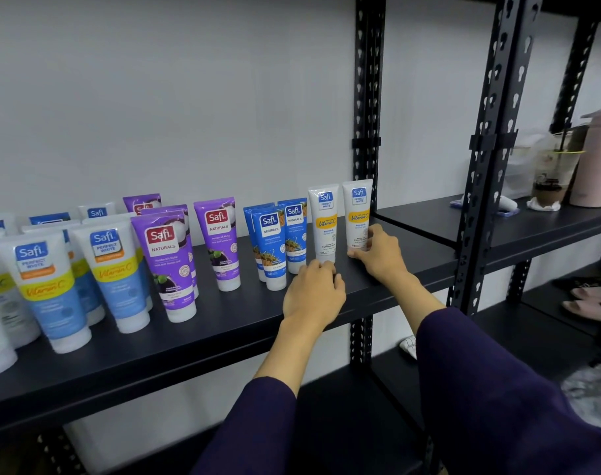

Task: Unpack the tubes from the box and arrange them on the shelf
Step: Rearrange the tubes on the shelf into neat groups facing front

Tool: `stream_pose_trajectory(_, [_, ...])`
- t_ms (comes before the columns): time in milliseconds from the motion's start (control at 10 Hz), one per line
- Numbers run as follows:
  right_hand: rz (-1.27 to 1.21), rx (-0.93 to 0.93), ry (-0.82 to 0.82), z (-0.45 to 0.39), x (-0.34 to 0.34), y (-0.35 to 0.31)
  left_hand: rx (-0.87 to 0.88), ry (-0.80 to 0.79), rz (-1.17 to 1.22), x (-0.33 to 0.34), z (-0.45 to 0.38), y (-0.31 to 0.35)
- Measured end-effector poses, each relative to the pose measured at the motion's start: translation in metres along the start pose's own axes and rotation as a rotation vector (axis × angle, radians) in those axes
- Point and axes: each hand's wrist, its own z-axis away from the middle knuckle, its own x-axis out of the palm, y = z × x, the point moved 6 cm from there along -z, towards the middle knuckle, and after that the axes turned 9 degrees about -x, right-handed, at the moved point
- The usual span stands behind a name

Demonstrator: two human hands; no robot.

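Two white-and-yellow tubes are being set in place at the right end of the row on the black shelf (378, 286), so the arranging step is judged to be in hand rather than the unpacking; the box is not in view. The right hand (378, 250) is curled round the lower part of the rightmost white tube (358, 214), thumb at its base, fingers wrapped behind its right side. The left hand (314, 291) is held at the cap of the neighbouring white tube (325, 222), its fingers bent around the base; the hold appears to be a light pinch, though the fingertips are hidden behind the knuckles.

Both tubes are stood upright on their caps, long axis vertical, crimped ends upward, labels faced forward. They are placed just beside each other, next to the blue tubes (275, 241), with the purple tubes (220, 238) further left.

The next move is judged to call for a gentle release once both tubes are steady and in line with the row, since tall tubes balanced on narrow caps could be tipped by a careless withdrawal.
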Motion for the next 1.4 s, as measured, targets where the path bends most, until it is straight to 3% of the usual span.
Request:
stream_pose_trajectory(500, [-0.022,0.008,0.018,0.006,-0.002,-0.003,0.01,0.0,0.001,0.001,0.0,0.0])
stream_pose_trajectory(700, [0.126,-0.037,0.058,0.021,-0.009,-0.008,-0.002,-0.012,0.032,-0.001,0.0,-0.001])
stream_pose_trajectory(900, [0.281,-0.209,0.075,0.045,-0.019,-0.036,-0.058,0.026,0.079,-0.018,0.005,-0.001])
stream_pose_trajectory(1000, [0.282,-0.302,0.093,0.052,-0.029,-0.067,-0.035,0.055,0.076,-0.046,0.013,0.002])
stream_pose_trajectory(1200, [0.109,-0.476,0.124,0.045,-0.04,-0.16,-0.062,0.269,-0.047,-0.158,0.018,-0.003])
stream_pose_trajectory(1400, [0.06,-0.671,0.047,0.027,-0.006,-0.259,-0.136,0.388,-0.2,-0.262,0.014,-0.048])
